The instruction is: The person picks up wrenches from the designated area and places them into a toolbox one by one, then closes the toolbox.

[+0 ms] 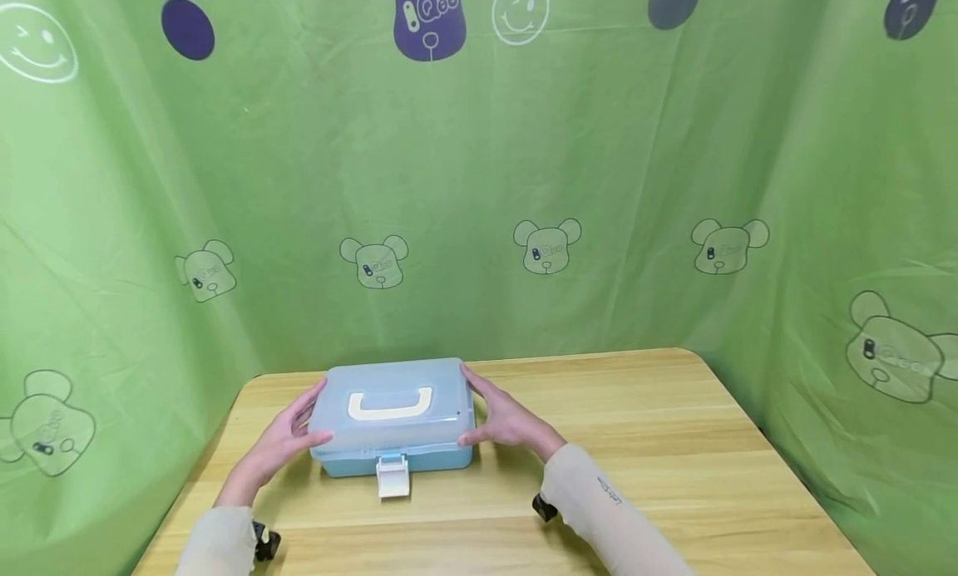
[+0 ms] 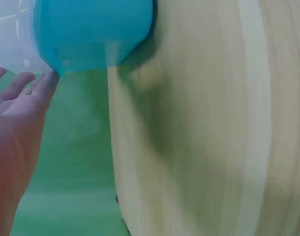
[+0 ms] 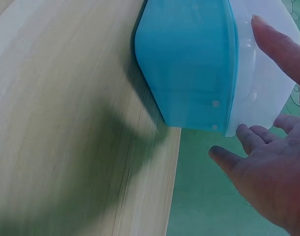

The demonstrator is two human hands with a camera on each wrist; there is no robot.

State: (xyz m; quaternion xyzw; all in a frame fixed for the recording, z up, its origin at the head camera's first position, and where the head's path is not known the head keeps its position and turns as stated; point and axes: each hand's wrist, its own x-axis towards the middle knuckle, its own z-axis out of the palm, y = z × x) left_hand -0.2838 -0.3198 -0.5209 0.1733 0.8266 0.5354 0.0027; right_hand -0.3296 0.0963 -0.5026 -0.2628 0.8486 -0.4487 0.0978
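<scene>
A storage box with a blue base point(image 1: 441, 460) and a translucent lid point(image 1: 441, 381) stands near the back of the table. The lid lies over the base and has a white handle point(image 1: 389, 412) folded flat on top. In front, a white latch point(image 1: 392, 478) hangs unfastened. My left hand point(image 1: 279, 443) spans the lid's left end, thumb at the front and fingers behind. At the opposite end my right hand point(image 1: 509, 418) touches the lid with its thumb in front. Its extended fingers reach the lid's back edge in the right wrist view, spread apart.
The wooden table point(image 1: 636, 476) has rounded back corners. Green curtains point(image 1: 479, 310) printed with bear heads hang behind it and along both sides. Each wrist carries a small black device point(image 1: 266, 543).
</scene>
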